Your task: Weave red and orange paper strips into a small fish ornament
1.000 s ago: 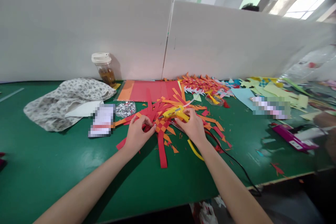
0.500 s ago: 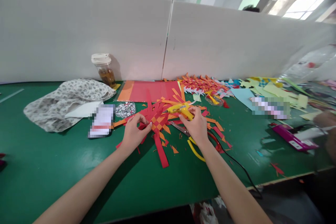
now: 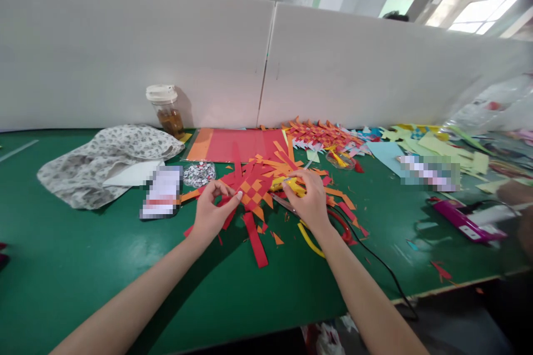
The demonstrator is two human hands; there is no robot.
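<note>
Bench [image 3: 220, 288] in glossy green runs beneath your 2 forearms. Nearest you on it lies 1 loose red strip [image 3: 255, 241], its end toward you, with scissors [image 3: 307, 238] to its right, partly covered by your wrist. A black cord [image 3: 385, 267] trails to the near edge on your right, and a purple tool [image 3: 466, 222] rests well apart beyond it.

Your hands are apart from each other. Your left hand [image 3: 214, 208] pinches the left edge of the woven piece [image 3: 252, 194], a red and orange checkerboard lying between your 2 hands. Your right hand [image 3: 312, 199] is closed around the yellow glue gun [image 3: 295, 184], just right of the weave; you can't tell whether its nozzle touches anything.

Past your fingers spreads a heap of red and orange strips [image 3: 250, 169]. To its left sits a bag of small bits [image 3: 199, 174]; behind it, a sleeve of coloured sheets [image 3: 245, 144]. Farther left is a patterned cloth [image 3: 112, 155], with a white-lidded cup [image 3: 166, 108] against the pale partition [image 3: 187, 55].
</note>
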